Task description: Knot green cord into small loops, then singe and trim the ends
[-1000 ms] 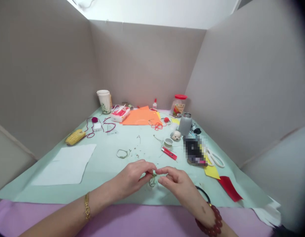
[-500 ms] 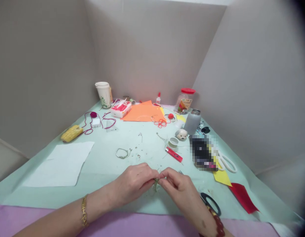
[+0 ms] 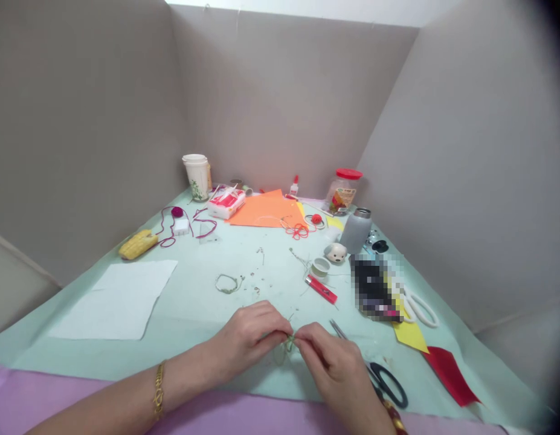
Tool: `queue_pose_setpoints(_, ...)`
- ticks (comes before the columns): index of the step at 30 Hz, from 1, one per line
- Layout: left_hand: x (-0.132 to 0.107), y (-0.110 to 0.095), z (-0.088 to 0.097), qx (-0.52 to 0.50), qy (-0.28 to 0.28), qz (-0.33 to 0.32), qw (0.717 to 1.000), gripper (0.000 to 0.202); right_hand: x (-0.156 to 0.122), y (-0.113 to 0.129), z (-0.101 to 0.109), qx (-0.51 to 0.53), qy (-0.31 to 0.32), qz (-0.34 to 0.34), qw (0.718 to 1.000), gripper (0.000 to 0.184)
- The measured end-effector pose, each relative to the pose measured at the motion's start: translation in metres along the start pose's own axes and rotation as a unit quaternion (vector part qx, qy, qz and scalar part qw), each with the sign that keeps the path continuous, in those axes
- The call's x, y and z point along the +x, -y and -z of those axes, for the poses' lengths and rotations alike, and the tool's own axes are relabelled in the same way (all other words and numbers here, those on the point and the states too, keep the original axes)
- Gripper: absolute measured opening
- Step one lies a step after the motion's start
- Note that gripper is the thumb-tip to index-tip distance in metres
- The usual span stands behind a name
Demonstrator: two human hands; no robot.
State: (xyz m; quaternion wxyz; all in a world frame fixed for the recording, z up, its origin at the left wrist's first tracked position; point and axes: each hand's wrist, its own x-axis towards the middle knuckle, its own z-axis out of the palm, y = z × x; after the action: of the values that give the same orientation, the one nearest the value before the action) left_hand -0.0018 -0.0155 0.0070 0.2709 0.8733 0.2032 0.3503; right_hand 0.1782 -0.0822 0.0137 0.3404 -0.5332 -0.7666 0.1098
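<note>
A thin green cord (image 3: 287,345), looped and partly knotted, hangs between my two hands. My left hand (image 3: 257,332) is closed, pinching it between thumb and fingertips. Close beside it, my right hand (image 3: 331,356) pinches the same cord from the other side. The fingers hide most of the knot. Black-handled scissors (image 3: 388,383) lie partly under my right hand, their blades pointing away. A finished-looking cord bracelet (image 3: 228,283) rests on the table beyond my left hand. A red lighter (image 3: 321,289) and a spool of thread (image 3: 320,267) lie beyond my right hand.
White paper (image 3: 114,300) and a corn cob (image 3: 138,244) lie at left. Farther back are a tissue pack (image 3: 226,203), orange paper (image 3: 261,211) and a paper cup (image 3: 196,178). At right stand a grey bottle (image 3: 356,231) and a red-lidded jar (image 3: 342,192), with white-handled scissors (image 3: 422,308) nearer.
My hands have moved slightly apart and the right one lower, showing more of the scissors' blades. The cord stays pinched between both. The whole view has shifted slightly.
</note>
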Motion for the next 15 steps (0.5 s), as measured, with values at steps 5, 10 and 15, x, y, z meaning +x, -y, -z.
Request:
queue_pose_setpoints(5,-0.001,-0.003,-0.001,0.043,-0.037,0.013,0.998,0.019,-0.003,-0.002,-0.006,-0.015,-0.031,0.012,0.999,0.02)
queue_pose_setpoints(10,0.0,-0.013,-0.004,0.027,-0.041,0.073,0.996,0.021,-0.005,-0.002,-0.012,-0.036,-0.087,0.047,0.994,0.02)
queue_pose_setpoints(15,0.002,-0.021,-0.005,-0.159,-0.082,0.234,0.956,0.014,-0.006,0.0,-0.014,-0.038,-0.112,0.068,0.991,0.019)
